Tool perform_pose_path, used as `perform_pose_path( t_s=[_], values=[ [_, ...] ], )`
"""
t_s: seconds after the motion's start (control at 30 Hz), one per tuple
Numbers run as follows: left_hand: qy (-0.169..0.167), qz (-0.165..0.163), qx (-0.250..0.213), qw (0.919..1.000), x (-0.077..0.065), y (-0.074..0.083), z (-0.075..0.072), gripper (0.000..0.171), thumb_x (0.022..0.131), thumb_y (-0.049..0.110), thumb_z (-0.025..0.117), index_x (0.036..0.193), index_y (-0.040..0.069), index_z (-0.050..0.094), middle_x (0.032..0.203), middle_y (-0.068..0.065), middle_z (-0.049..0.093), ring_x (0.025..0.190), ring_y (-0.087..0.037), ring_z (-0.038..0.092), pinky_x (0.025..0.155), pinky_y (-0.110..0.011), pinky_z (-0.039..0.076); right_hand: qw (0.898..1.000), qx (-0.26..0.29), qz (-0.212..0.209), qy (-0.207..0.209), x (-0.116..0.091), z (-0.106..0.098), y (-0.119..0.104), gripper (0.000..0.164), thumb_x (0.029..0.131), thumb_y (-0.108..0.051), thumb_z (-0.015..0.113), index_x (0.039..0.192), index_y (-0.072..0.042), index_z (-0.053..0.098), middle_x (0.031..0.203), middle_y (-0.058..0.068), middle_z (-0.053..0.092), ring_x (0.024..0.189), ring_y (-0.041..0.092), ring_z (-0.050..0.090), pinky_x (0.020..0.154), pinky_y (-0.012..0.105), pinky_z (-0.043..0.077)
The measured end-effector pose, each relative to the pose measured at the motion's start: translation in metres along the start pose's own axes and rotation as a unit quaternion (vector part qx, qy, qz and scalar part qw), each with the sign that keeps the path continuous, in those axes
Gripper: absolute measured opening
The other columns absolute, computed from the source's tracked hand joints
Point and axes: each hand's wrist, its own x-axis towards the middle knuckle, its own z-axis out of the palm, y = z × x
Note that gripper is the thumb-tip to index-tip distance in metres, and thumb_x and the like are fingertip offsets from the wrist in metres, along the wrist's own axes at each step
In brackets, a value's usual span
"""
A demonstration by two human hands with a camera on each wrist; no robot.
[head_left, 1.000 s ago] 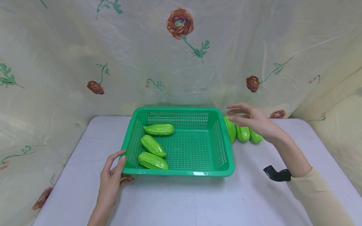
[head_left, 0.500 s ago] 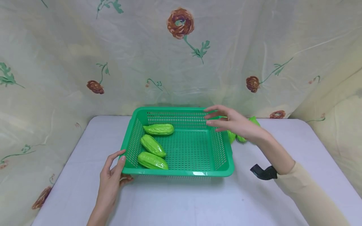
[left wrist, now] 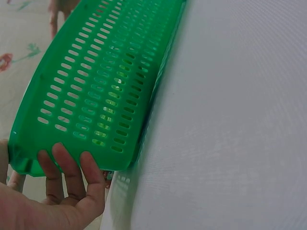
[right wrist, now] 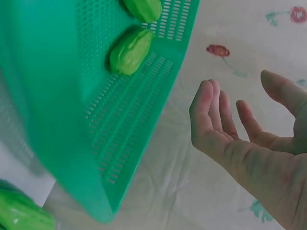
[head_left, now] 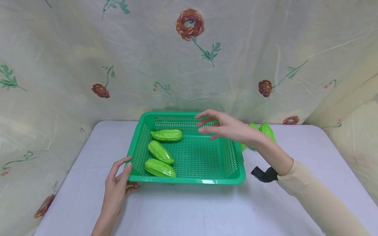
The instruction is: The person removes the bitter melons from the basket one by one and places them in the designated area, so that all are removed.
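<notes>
A green plastic basket (head_left: 189,180) with slotted walls sits on the table. At its front left corner my left hand (head_left: 115,185) grips the rim, thumb on top; in the left wrist view the fingers (left wrist: 69,167) curl against the outer wall. Three glossy, ridged light-green gourds (head_left: 160,152) lie along the basket's left half. My right hand (head_left: 222,126) hovers over the basket's back right part, fingers spread and loosely bent. Nothing is between them in the right wrist view, where the hand (right wrist: 249,139) shows beside the basket wall (right wrist: 53,96).
More light-green gourds (head_left: 267,132) lie on the table (head_left: 189,213) right of the basket, partly hidden behind the right forearm. A floral curtain (head_left: 141,59) hangs at the back and both sides. A black strap piece (head_left: 264,174) sticks out from the right wrist.
My right hand has moved left, from above the gourds beside the basket to over the basket's inside. The left hand, the basket and the gourds in it stay put.
</notes>
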Motion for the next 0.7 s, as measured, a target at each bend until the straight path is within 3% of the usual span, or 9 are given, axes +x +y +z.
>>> perform_pose_path(
  t_s=[0.7],
  values=[
    [0.001,0.009,0.000,1.0000,-0.001,0.000,0.001,0.042,0.112,0.050,0.055,0.151,0.034,0.053,0.083,0.009,0.074,0.072,-0.014,0.069,0.075,-0.032,0.065,0.996,-0.022,-0.021,-0.079,0.044,0.041,-0.030,0.041,0.109,-0.032,0.067,0.148,-0.025,0.057,0.148,0.006,0.065,0.128,0.019,0.070,0.101,0.044,0.063]
  ],
)
